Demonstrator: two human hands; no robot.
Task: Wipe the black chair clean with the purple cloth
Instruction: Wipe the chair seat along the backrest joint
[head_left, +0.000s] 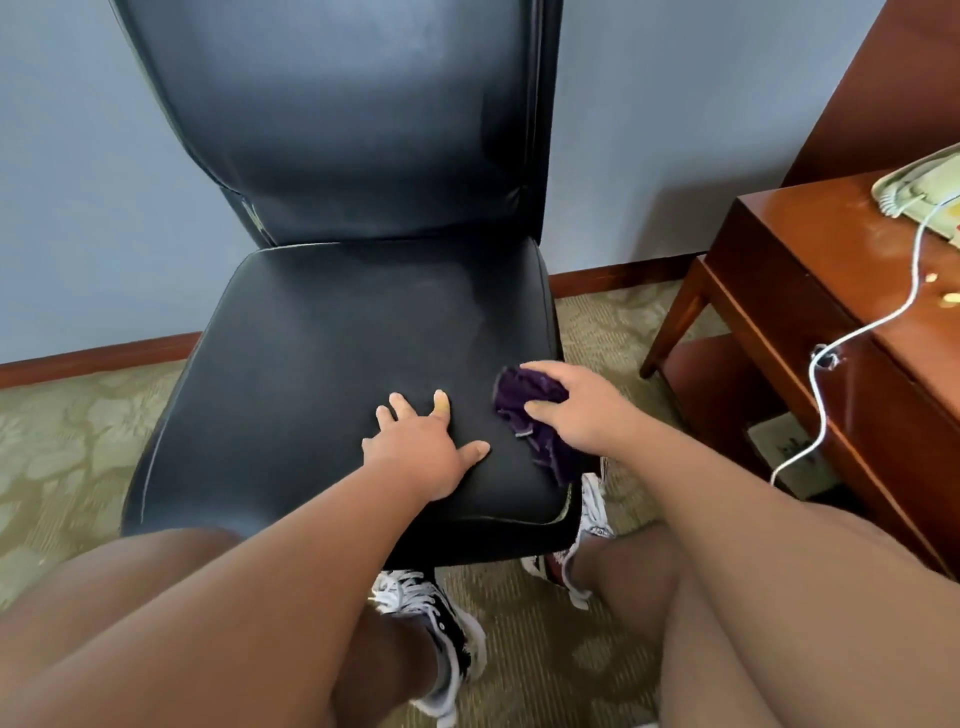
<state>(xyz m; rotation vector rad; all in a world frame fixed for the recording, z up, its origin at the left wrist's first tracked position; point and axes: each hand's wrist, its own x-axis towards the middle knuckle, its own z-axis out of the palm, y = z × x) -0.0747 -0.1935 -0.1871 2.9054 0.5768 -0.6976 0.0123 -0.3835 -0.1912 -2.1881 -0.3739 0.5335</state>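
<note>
On the black leather chair's (332, 332) seat, near its front right corner, the right hand (576, 410) grips the crumpled purple cloth (524, 410); just beside it, the left hand (421, 447) rests flat with fingers spread.

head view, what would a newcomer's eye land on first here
The big black chair fills the middle of the view, set against a blue-grey wall. At the seat's front right corner the right hand holds a bunched purple cloth against the leather, while the left hand rests beside it with fingers spread. At the right edge stands a wooden side table with a white cord trailing over it.
</note>
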